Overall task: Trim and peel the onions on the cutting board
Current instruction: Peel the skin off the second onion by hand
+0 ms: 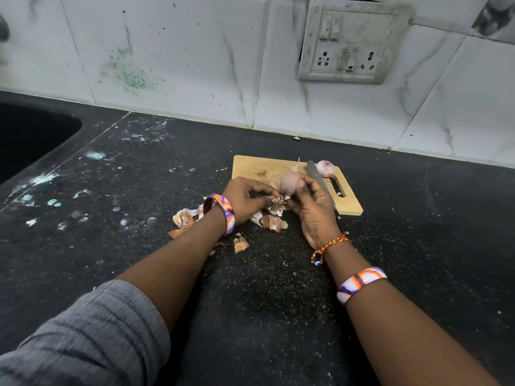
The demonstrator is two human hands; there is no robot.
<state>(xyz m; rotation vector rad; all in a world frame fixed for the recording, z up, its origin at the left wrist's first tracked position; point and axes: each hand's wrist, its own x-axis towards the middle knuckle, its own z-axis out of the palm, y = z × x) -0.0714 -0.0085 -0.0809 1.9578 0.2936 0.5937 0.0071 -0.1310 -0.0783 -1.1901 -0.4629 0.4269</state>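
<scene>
From the head camera, the right hand (pixel 312 203) is curled around an onion (pixel 288 184), thumb laid across its near side and fingers wrapped behind it, holding it just above the near edge of the wooden cutting board (pixel 264 168). The left hand (pixel 248 197) meets it from the left with fingers bent inward, the fingertips pinching a flap of papery skin (pixel 276 201) at the onion's lower side. Both forearms reach forward from the bottom of the picture and converge at the board; the left wrist is turned palm-down and carries an orange, purple and white bangle (pixel 227 215), while the right wrist carries a red and yellow thread bracelet (pixel 328 246) with a matching bangle further up the forearm. A grey sleeve (pixel 83 335) is pushed up on the left arm. A knife (pixel 317 178) lies on the board just right of the right hand, its handle hidden behind that hand and wrist. A second onion (pixel 325 168), pale and already peeled, rests at the board's far right corner beside the blade tip. Loose onion skins (pixel 184 218) lie scattered on the dark countertop (pixel 139 246) under and to the left of the left wrist. Much of the held onion is covered by fingers, so how much skin remains on it is hard to make out.
</scene>
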